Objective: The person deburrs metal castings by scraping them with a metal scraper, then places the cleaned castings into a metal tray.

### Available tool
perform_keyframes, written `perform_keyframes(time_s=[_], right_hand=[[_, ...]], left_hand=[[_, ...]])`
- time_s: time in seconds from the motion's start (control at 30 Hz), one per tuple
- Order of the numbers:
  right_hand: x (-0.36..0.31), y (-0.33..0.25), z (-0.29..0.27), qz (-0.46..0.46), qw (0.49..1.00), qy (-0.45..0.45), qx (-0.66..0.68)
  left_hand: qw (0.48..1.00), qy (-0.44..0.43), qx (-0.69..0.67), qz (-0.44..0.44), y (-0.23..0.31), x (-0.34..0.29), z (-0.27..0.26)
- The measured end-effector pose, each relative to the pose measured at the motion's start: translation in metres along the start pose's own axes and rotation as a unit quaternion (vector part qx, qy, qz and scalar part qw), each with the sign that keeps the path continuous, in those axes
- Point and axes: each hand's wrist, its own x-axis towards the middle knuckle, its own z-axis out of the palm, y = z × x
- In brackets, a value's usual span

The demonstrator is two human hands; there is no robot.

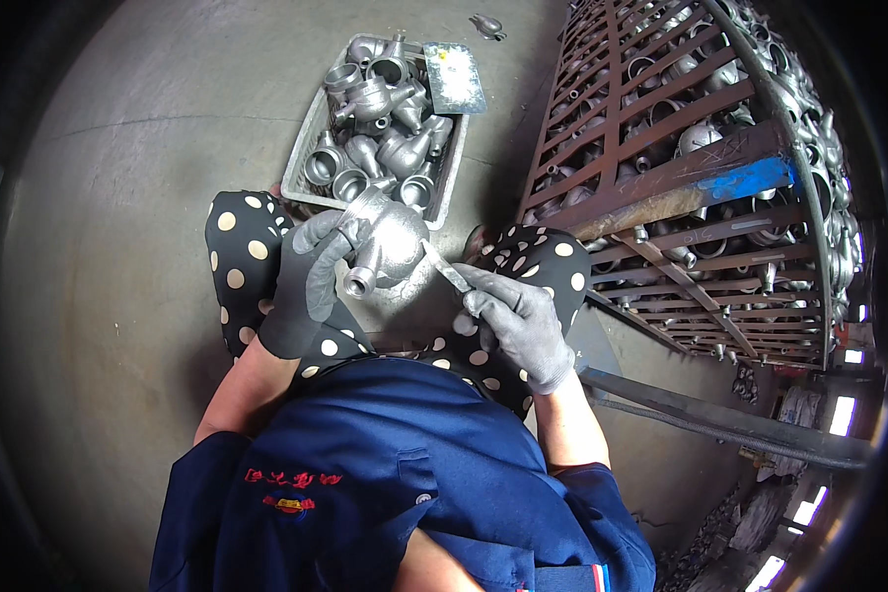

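Observation:
My gloved left hand [311,264] grips a rounded silver-grey metal casting [397,245] by its upper left side, above my lap. A short pipe-like spout sticks out at the casting's lower left, and a collar rises at its top. Between the thumb and fingers of my gloved right hand [518,324] is a narrow, flat, pale tool [446,266], like a scraper or small file. Its tip points up and left and meets, or nearly meets, the casting's right side. My right fingers hide its other end.
Ahead on the floor stands a light plastic basket [448,199] heaped with similar castings [370,99]. A dull metallic rectangular panel [456,81] lies against its far right corner. One loose part [487,27] lies farther off. To the right, a large brown slatted metal cage [651,192] holds many more.

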Motion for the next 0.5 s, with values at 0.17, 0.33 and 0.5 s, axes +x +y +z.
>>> perform_keyframes(time_s=[0.17, 0.33, 0.5], right_hand=[[0.004, 0.011, 0.000, -0.228, 0.932, 0.101, -0.262], [-0.002, -0.002, 0.000, -0.252, 0.884, 0.107, -0.379], [-0.002, -0.005, -0.003, -0.242, 0.894, 0.120, -0.358]], left_hand=[[1.000, 0.002, -0.005, -0.021, 0.002, 0.001, 0.003], [0.999, 0.005, -0.017, -0.035, 0.002, 0.001, 0.004], [1.000, 0.013, -0.013, -0.025, 0.003, 0.002, 0.007]])
